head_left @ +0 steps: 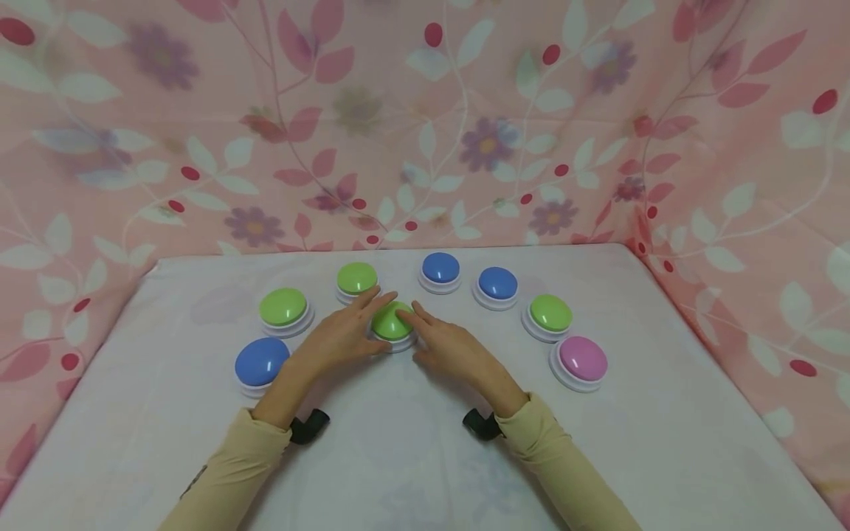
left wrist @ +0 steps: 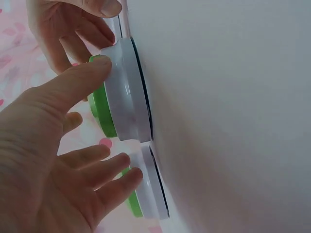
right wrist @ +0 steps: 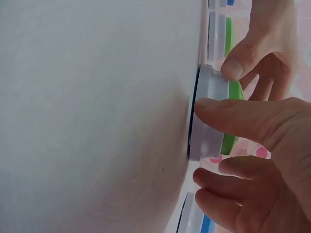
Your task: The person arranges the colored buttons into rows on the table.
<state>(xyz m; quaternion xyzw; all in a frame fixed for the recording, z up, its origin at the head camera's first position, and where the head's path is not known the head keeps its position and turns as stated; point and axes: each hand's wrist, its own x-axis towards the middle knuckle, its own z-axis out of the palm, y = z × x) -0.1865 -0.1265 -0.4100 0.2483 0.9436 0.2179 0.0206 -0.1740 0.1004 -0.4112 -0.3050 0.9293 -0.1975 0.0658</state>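
A round push button with a green dome and white base point(head_left: 387, 326) sits on the white cloth between the two hands. My left hand point(head_left: 339, 335) reaches round its left side, fingers spread toward the far edge. In the left wrist view, that thumb point(left wrist: 87, 77) lies along the rim of the green button point(left wrist: 127, 92). From the right comes my right hand point(head_left: 454, 354), its index finger at the dome. The right wrist view has its thumb point(right wrist: 223, 112) stretched across the white base, with the other fingers loosely bent beside the button.
An arc of similar buttons surrounds it: a blue one point(head_left: 260, 360) and green ones point(head_left: 282, 306) at left, blue ones point(head_left: 441, 267) behind, then a green point(head_left: 550, 313) and a pink button point(head_left: 583, 358) at right. Floral pink curtain point(head_left: 425, 125) hangs behind the table.
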